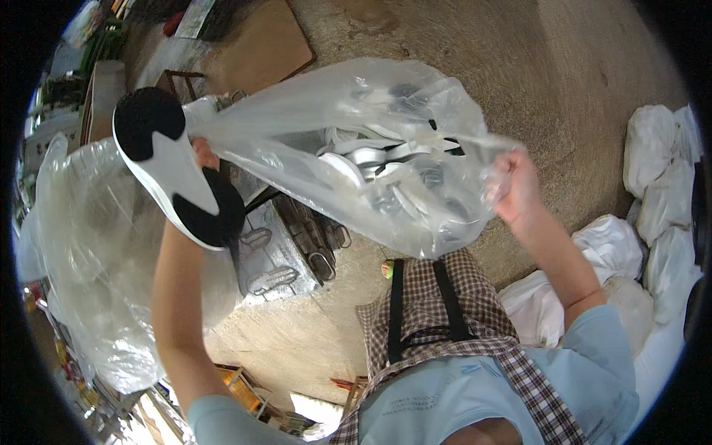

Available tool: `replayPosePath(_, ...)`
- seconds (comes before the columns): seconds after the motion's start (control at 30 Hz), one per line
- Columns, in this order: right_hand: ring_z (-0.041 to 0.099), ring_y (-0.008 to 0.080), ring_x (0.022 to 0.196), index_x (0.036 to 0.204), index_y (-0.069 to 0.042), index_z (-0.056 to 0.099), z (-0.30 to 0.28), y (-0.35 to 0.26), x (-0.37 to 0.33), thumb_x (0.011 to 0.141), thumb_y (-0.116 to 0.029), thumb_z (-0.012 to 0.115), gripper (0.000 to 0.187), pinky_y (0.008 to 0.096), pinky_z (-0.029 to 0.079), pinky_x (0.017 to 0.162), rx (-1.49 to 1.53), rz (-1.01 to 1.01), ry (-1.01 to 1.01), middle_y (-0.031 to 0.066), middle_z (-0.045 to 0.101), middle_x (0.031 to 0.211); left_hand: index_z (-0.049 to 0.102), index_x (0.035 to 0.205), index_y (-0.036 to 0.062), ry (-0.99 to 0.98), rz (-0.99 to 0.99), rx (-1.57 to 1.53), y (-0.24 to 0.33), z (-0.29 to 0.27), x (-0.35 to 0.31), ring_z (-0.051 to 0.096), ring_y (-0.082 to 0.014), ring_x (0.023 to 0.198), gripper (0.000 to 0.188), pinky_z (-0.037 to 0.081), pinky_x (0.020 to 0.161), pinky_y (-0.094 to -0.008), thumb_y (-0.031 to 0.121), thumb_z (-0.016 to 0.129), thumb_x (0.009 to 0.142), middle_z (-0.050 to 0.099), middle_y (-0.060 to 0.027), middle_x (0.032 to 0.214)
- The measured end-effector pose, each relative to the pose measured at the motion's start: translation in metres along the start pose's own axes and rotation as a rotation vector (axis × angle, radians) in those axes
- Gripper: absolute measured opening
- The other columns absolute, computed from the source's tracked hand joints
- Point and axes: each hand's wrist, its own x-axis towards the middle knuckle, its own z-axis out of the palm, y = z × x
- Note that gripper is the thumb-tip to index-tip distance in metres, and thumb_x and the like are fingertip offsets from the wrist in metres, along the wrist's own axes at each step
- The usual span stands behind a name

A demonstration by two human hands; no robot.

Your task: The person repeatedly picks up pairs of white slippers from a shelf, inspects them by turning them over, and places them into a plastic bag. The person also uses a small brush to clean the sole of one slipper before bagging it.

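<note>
A large clear plastic bag [297, 100] is stretched between my two hands, its mouth spread wide. White and grey shoe soles [368, 157], several of them with black patches, lie inside it. At the left, my left hand [205, 154] is closed, with the bag's edge drawn up to it. Right by that hand, a black-and-white shoe sole [174, 174] is held up, its underside facing me; it hides most of my fingers. My right hand [513, 185] pinches the opposite edge of the bag.
A big filled clear bag [111, 245] bulges at the left. Beside it sits a metal mould with sole-shaped hollows [271, 259]. White filled sacks [656, 170] are piled along the right. A brown board [267, 44] lies at the far left of the concrete floor [564, 81].
</note>
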Motion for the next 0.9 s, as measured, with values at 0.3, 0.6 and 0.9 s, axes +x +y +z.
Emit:
replayPosePath(0.3,0.041,0.0156,0.053,0.059,-0.014,0.037,0.032,0.168,0.001,0.082,-0.022,0.04,0.024,0.0308,0.04,0.051,-0.208,0.448,-0.117,0.002,0.043,0.063,0.048,0.09,0.0066,-0.092,0.168,0.201,0.017,-0.112,0.064,0.049,-0.0141,0.07,0.019,0.043,0.065,-0.0264,0.025,0.048,0.093,0.05,-0.0034,0.078)
replayPosePath(0.6,0.047,0.0178,0.06,0.073,-0.01,0.047,0.025,0.179,0.095,0.08,-0.021,0.05,0.013,0.0332,0.038,0.049,-0.168,0.112,-0.013,0.0037,0.047,0.069,0.055,0.091,0.0074,0.561,-0.139,0.272,-0.17,-0.072,-0.14,0.051,-0.015,0.061,0.015,0.043,0.054,-0.0278,0.023,0.054,0.09,0.052,-0.0025,0.073)
replayPosePath(0.9,0.054,0.0173,0.067,0.081,-0.004,0.055,-0.019,0.166,0.025,0.085,-0.022,0.053,0.019,0.0303,0.043,0.063,-0.835,-0.45,-0.272,0.0033,0.057,0.076,0.054,0.089,0.0072,0.932,-0.16,-0.135,-0.348,-0.094,-0.438,0.054,-0.0233,0.046,0.032,0.046,0.039,-0.0353,0.036,0.039,0.09,0.053,-0.0086,0.059)
